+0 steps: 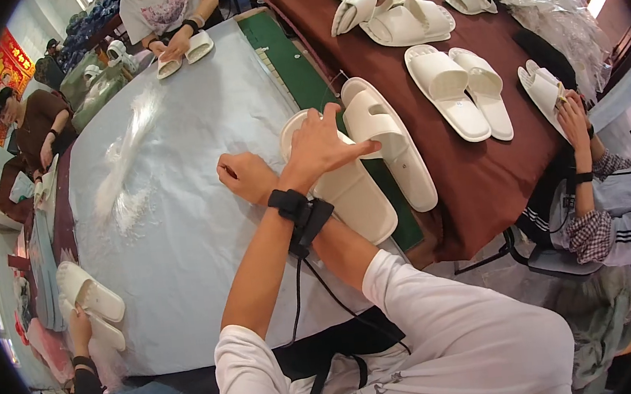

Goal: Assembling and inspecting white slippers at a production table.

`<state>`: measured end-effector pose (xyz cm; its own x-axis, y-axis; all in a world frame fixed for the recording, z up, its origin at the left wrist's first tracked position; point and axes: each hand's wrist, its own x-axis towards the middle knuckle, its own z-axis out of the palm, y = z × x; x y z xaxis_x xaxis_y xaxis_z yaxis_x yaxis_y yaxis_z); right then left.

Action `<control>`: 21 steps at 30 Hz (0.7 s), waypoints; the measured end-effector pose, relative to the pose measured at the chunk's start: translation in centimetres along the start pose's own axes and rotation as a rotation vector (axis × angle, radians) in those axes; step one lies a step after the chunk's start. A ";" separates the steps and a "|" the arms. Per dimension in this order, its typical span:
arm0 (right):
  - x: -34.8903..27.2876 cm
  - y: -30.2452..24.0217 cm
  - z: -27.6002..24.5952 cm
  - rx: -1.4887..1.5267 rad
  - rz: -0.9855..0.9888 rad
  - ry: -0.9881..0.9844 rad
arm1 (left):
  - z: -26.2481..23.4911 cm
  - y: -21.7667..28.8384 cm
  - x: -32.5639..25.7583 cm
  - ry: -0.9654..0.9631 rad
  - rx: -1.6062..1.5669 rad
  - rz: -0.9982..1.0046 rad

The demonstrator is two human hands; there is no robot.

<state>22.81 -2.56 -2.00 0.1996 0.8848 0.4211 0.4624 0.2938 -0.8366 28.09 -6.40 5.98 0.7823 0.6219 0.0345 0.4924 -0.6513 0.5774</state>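
Cream slippers [401, 160] at two o'clock are overlapped by the left hand [316, 145], fingers [331, 116] widely spread, no grip seen, and at ten the right hand [249, 177] is curled closed, inside hidden.

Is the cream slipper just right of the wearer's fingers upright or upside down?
Upright: the cream slipper shows its strap on top, facing the camera.
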 end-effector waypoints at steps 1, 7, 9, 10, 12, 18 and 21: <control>0.1 -0.3 0.2 -0.002 -0.006 -0.002 | 0.1 -0.3 0.0 0.014 0.045 0.012; 0.4 1.8 2.0 -0.082 -0.178 0.029 | 0.3 -1.3 0.9 -0.052 0.078 0.063; 0.9 1.9 2.1 -0.024 -0.082 0.005 | 0.8 -1.3 0.1 0.091 0.087 0.137; 0.4 2.6 0.8 0.018 -0.149 0.058 | 1.4 -0.1 0.0 0.129 0.103 0.129; 0.6 1.0 1.0 -0.057 -0.078 -0.058 | -0.5 -0.7 -2.1 0.245 0.027 0.053; 0.3 2.6 1.9 0.036 -0.114 -0.017 | -8.3 -4.5 -7.8 0.897 -0.203 0.096; -0.5 4.9 0.2 0.255 -0.173 -0.040 | -13.8 -6.1 -13.4 1.111 -0.139 0.230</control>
<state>24.79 -1.47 -6.32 0.1001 0.8260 0.5547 0.2538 0.5179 -0.8170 9.30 -4.77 13.29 0.0447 0.5800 0.8134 0.2810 -0.7886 0.5469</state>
